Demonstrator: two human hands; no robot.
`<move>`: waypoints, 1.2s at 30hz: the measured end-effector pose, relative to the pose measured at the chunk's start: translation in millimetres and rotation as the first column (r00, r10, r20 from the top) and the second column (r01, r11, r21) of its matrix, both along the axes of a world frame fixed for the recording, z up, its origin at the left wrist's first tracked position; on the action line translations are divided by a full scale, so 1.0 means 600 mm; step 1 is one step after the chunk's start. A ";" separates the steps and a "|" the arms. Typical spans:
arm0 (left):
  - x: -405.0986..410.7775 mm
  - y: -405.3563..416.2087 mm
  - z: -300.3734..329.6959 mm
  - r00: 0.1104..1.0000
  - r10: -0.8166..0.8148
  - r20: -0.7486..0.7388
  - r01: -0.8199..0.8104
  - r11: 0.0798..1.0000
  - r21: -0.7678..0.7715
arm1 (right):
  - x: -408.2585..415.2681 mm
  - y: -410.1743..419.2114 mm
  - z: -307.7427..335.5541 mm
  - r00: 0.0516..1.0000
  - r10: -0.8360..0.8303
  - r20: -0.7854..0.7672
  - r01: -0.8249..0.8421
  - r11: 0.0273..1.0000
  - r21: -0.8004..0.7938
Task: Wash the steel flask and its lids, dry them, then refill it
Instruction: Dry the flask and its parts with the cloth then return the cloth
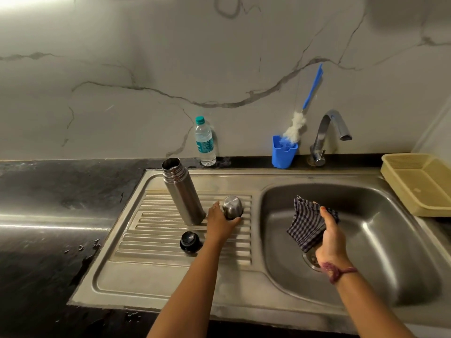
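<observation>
The steel flask (183, 191) stands open-mouthed on the ribbed drainboard (156, 242). Just right of it sits the steel cup lid (232, 206), upside down, and my left hand (220, 223) grips it from the near side with thumb and fingers around its base. The black inner stopper lid (189, 241) lies on the drainboard nearer to me, untouched. Over the sink basin (380, 240) my right hand (330, 236) holds a folded checked cloth (308, 222).
A plastic water bottle (205, 142) stands against the wall behind the flask. A blue cup (283, 152) holds a blue-handled bottle brush (311, 93) beside the tap (327, 132). A beige basket (419, 181) sits at the right. Black countertop (48, 215) stretches left.
</observation>
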State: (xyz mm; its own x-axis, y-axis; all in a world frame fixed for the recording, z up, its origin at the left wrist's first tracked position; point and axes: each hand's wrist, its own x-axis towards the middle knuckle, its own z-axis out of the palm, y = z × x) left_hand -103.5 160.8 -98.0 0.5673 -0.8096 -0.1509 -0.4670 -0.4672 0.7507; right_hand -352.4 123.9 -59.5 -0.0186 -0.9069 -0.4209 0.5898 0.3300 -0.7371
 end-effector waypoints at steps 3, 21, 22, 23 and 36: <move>0.000 -0.025 -0.026 0.996 0.084 -0.012 -0.084 0.996 -0.011 | -0.013 -0.007 0.006 1.000 0.014 0.003 -0.014 1.000 0.016; -0.105 -0.039 0.021 0.979 0.156 -0.132 -0.173 0.976 -0.130 | -0.106 -0.027 0.002 0.998 0.026 -0.059 -0.024 0.999 0.029; -0.115 -0.041 0.023 0.979 0.117 -0.165 -0.143 0.978 -0.155 | -0.111 -0.028 0.003 0.998 0.022 -0.056 -0.021 0.999 0.028; -0.126 -0.041 0.026 0.980 0.074 -0.187 -0.107 0.979 -0.171 | -0.115 -0.029 0.004 0.998 0.022 -0.053 -0.021 0.999 0.028; -0.245 -0.031 0.069 0.892 -0.179 -0.414 0.039 0.945 -0.323 | -0.167 -0.038 0.017 0.999 0.007 -0.042 -0.007 1.000 -0.006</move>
